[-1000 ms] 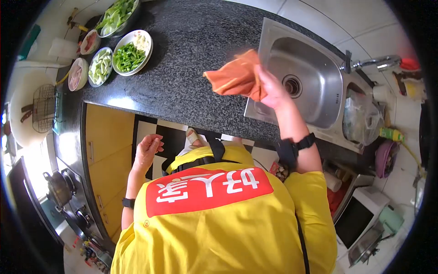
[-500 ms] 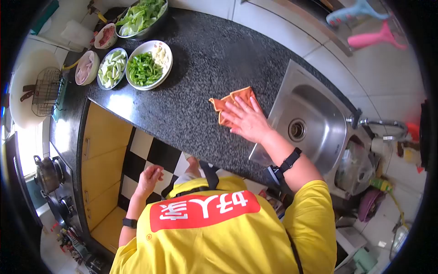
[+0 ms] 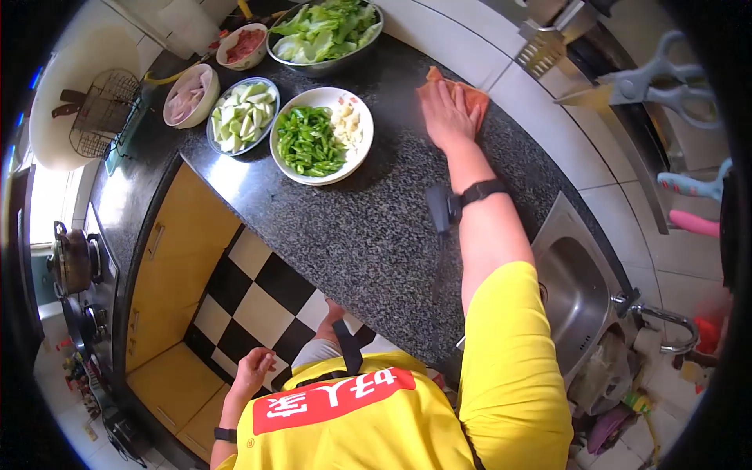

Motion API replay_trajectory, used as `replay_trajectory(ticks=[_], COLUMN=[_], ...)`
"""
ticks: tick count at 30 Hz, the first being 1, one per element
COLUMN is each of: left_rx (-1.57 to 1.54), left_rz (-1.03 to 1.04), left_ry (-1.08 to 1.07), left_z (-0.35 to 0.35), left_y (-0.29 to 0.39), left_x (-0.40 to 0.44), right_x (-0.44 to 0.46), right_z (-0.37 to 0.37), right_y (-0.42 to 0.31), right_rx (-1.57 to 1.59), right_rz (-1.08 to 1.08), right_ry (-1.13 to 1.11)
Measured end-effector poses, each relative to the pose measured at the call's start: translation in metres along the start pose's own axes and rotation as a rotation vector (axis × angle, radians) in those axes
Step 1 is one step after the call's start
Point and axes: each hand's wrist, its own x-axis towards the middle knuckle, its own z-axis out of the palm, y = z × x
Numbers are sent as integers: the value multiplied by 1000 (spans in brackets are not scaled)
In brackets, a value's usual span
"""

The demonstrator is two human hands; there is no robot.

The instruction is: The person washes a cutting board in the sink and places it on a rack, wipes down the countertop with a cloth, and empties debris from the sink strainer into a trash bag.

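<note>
My right hand [image 3: 450, 113] lies on an orange cloth [image 3: 475, 100] at the back of the dark speckled countertop [image 3: 368, 235], near the tiled wall. Its fingers are stretched over the cloth and slightly apart, pressing it flat. A dark band circles that wrist. My left hand [image 3: 254, 368] hangs low in front of the counter, above the checkered floor, fingers curled in loosely with nothing visible in them. Left of the cloth stand a white bowl [image 3: 362, 160] of sliced green peppers and garlic, and a metal bowl [image 3: 329, 69] of leafy greens.
A plate [image 3: 262, 139] of pale green slices, a bowl [image 3: 205, 116] of pale meat and a bowl [image 3: 249, 56] of red meat sit at the left. The steel sink [image 3: 580, 274] lies to the right. Scissors [image 3: 666, 82] and a spatula [image 3: 542, 53] hang on the wall.
My right hand has slid the orange cloth away from me, from beside the sink to the counter's back edge. The view has shifted. My left hand stays low and curled.
</note>
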Motion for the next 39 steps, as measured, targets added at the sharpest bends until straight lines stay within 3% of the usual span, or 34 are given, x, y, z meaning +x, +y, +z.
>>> replay_trajectory(ticks=[4,8,15,18,23,25,27,29,31,35,39], left_rx=[-11,-135,-77,-74,-216,-251,-276,-274,-262,-109,42], left_rz=[82,99,146,138,58,43,34,52,93,278,407], left_ry=[63,68,30,35,198,194,166,124,91,-36,-134], left_z=[-9,-19,-46,-63,-83,-84,-88,-93,-98,-113,-99], left_y=[7,-15,11,-6,-59,-78,-86,-90,-77,-43,14], left_x=[9,29,32,31,13,6,1,8,20,63,100], right_x=[-2,-85,-214,-191,-113,-98,-112,-129,-168,-262,-358], right_z=[8,4,-3,12,41,47,51,46,44,23,8], right_y=[-3,-20,-146,-204,-287,-312,-311,-306,-285,-207,-126], right_rx=[-85,-163,33,149,20,45,69,-11,6,136,-22], right_rz=[-121,-379,-661,-762,-882,-874,-847,-861,-856,-708,-487], right_ry=[65,91,-171,-64,119,56,45,180,54,-15,10])
